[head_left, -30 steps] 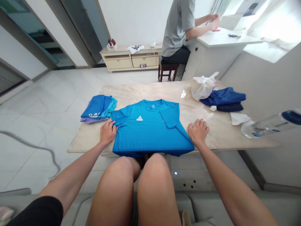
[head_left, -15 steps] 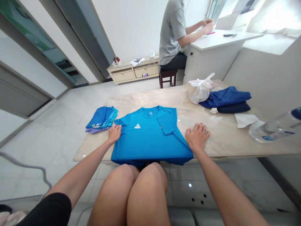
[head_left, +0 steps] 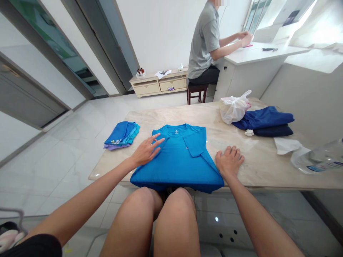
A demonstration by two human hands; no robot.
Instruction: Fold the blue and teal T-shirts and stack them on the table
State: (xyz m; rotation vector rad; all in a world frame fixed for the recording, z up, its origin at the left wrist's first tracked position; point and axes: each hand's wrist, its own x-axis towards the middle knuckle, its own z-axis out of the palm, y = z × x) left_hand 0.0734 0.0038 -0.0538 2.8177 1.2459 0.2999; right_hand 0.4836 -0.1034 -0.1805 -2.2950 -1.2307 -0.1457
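A blue T-shirt (head_left: 179, 160) lies spread on the table, its collar pointing away from me and its hem hanging over the near edge. Its right-hand sleeve is folded inward over the front, and the left side is now turned in as well. My left hand (head_left: 147, 149) is over that left side, fingers spread; whether it presses on the cloth or hovers, I cannot tell. Flat on the tabletop just right of the shirt rests my right hand (head_left: 229, 160), fingers apart and holding nothing.
A stack of folded clothes (head_left: 122, 134) sits at the table's (head_left: 102, 167) left end. To the right are a white plastic bag (head_left: 233, 109), dark blue clothing (head_left: 268, 121), tissue (head_left: 288, 145) and a clear bottle (head_left: 321, 157). Beyond, a person (head_left: 205, 43) sits at a white counter (head_left: 249, 53).
My left hand has moved right and inward, and the shirt's left sleeve and side have folded over the front, covering the white chest logo. My right hand stays in place on the table.
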